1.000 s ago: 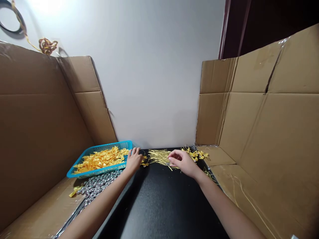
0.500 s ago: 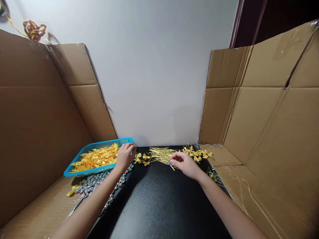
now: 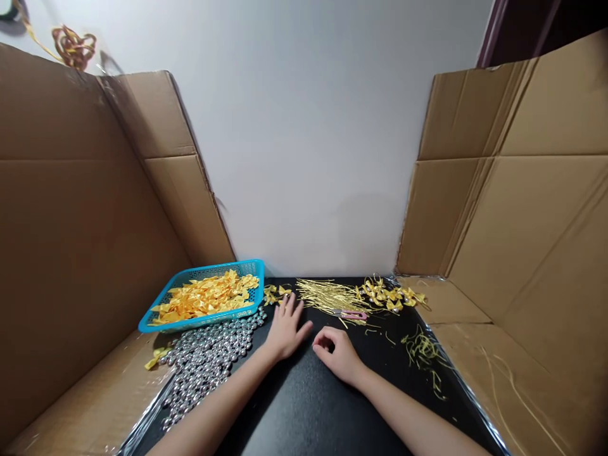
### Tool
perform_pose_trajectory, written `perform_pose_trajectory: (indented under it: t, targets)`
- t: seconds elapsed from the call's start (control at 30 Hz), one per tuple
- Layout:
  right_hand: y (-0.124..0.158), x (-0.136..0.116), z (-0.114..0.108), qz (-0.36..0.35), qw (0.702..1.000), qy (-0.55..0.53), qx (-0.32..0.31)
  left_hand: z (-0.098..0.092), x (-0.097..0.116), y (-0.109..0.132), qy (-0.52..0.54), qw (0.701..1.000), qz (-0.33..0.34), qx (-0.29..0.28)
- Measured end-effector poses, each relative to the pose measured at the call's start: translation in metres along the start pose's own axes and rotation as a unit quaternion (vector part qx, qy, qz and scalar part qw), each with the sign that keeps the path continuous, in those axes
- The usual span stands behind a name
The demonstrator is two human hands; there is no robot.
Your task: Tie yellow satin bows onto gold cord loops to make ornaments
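My left hand [image 3: 286, 329] lies flat and open on the black table [image 3: 304, 405], fingers stretched toward a few small yellow bows [image 3: 275, 293]. My right hand [image 3: 336, 353] rests beside it with fingers curled under; I see nothing in it. Behind the hands lies a bundle of thin gold wires [image 3: 330, 294] with a small pink tool [image 3: 350, 314] on its near edge. A blue basket [image 3: 247, 266] of yellow ribbon pieces stands at the left. Silver beads [image 3: 206, 358] are heaped in front of it.
Finished yellow bows [image 3: 392, 296] are piled at the back right, and yellow trimmings [image 3: 422, 351] are scattered near the right edge. Cardboard walls [image 3: 522, 209] enclose both sides, with a white wall behind. A ribbon coil [image 3: 73, 45] hangs at top left.
Both hands have drawn back toward me from the basket and the wires to the middle of the table. The pink tool now lies uncovered. The view has shifted slightly.
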State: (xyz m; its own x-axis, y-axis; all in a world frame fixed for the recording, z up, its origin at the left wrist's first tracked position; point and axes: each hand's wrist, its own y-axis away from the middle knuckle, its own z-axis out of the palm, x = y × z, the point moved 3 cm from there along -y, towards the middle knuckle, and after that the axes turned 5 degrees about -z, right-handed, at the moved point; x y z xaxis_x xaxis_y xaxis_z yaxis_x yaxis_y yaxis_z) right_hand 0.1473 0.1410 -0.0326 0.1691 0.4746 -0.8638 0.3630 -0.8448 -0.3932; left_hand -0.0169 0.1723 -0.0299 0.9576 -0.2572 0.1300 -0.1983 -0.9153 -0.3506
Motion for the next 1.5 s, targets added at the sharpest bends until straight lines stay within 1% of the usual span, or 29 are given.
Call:
perform_pose_trajectory:
  t: [0.13, 0.23, 0.37, 0.57, 0.73, 0.97, 1.17, 1.33, 1.43, 1.5]
  targets:
    - [-0.001, 0.005, -0.001, -0.007, 1.000, 0.001, 0.007, 0.001, 0.016, 0.037, 0.052, 0.998, 0.024, -0.039]
    - [-0.003, 0.007, -0.003, -0.009, 1.000, 0.000, 0.013, -0.001, 0.020, 0.051, 0.089, 0.994, 0.035, -0.051]
    - [-0.005, 0.011, -0.006, -0.020, 1.000, 0.003, 0.015, -0.008, 0.023, 0.050, 0.137, 0.988, 0.061, -0.045]
    - [-0.008, 0.018, -0.009, -0.043, 0.998, 0.020, 0.053, -0.018, 0.030, 0.049, 0.191, 0.977, 0.089, -0.024]
    - [-0.006, 0.019, -0.009, -0.057, 0.996, 0.048, 0.053, -0.021, 0.038, 0.050, 0.228, 0.964, 0.137, -0.017]
    - [-0.004, 0.023, -0.007, -0.061, 0.990, 0.115, 0.046, -0.026, 0.042, 0.051, 0.262, 0.950, 0.169, -0.001]
    - [-0.003, 0.029, -0.007, -0.039, 0.987, 0.157, 0.026, -0.026, 0.043, 0.052, 0.267, 0.942, 0.203, -0.002]
    - [-0.003, 0.031, -0.008, -0.042, 0.985, 0.166, 0.005, -0.021, 0.046, 0.057, 0.257, 0.939, 0.227, -0.029]
    - [-0.004, 0.031, -0.007, -0.047, 0.982, 0.180, -0.003, -0.019, 0.046, 0.058, 0.244, 0.942, 0.230, -0.035]
    - [-0.003, 0.030, -0.007, -0.049, 0.979, 0.196, -0.003, -0.018, 0.042, 0.056, 0.229, 0.950, 0.212, -0.026]
